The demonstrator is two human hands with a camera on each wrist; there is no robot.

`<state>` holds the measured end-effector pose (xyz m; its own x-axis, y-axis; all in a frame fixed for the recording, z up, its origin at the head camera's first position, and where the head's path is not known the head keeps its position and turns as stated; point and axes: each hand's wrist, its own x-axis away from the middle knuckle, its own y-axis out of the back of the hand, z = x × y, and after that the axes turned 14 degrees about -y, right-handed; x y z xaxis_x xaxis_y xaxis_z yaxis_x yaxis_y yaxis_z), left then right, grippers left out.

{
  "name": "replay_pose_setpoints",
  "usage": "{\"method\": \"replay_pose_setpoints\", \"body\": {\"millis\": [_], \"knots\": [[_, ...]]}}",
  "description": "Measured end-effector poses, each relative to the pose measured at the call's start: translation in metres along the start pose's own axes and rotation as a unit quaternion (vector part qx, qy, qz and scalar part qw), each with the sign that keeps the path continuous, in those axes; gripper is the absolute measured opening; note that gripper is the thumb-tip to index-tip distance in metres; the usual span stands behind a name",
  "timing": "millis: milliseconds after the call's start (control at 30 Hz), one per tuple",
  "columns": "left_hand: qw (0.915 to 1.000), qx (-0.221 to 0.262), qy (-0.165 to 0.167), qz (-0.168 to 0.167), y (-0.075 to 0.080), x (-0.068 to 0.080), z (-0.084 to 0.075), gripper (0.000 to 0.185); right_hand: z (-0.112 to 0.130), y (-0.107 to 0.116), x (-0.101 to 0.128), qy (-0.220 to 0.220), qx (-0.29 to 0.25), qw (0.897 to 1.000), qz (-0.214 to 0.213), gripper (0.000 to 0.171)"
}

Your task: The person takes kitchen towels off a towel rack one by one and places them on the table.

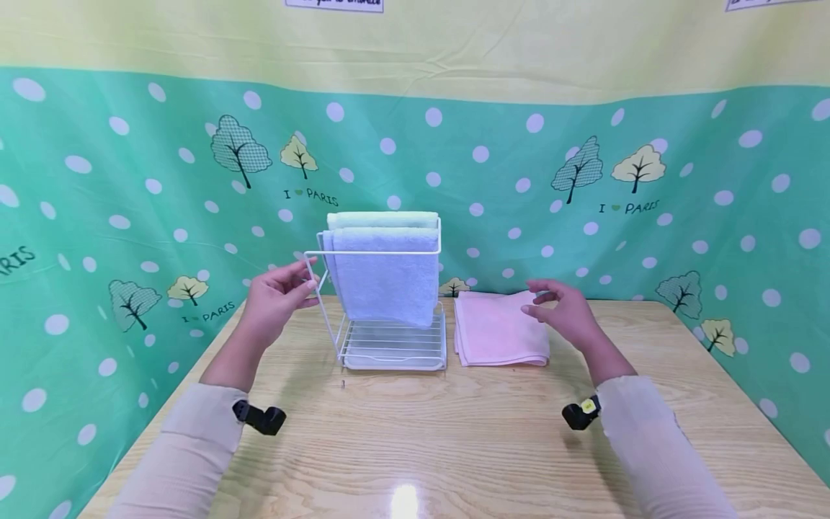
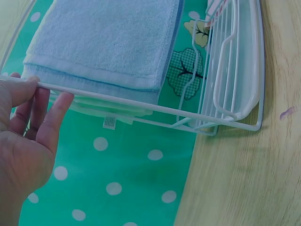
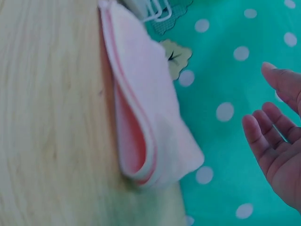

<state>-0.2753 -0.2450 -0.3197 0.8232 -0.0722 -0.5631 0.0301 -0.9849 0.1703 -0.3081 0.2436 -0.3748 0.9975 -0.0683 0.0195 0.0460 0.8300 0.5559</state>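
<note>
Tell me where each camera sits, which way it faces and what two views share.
Head: worn on the head, facing forward and down at the table, rack, blue towel and pink towel; left hand, right hand and forearms show.
Left wrist: on that wrist, facing the rack's side and blue towel; the left hand shows, pinching the rack.
Right wrist: on that wrist, facing the pink towel's folded edge; the right hand shows, holding nothing.
Shared by head and left wrist: the left hand on the rack.

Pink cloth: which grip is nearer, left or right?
Right. The right grip is close by the pink cloth's right side, not touching it. The left grip is farther off to its left, across the white rack, holding the rack's left side.
</note>
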Motion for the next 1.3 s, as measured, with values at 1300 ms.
{"method": "replay_pose_setpoints", "body": {"millis": [1300], "knots": [[0.9995,0.016,-0.027,0.004,0.000,-0.005,-0.007,0.040,0.086,-0.012,0.016,0.146,-0.011,0.989,0.028,0.056]]}}
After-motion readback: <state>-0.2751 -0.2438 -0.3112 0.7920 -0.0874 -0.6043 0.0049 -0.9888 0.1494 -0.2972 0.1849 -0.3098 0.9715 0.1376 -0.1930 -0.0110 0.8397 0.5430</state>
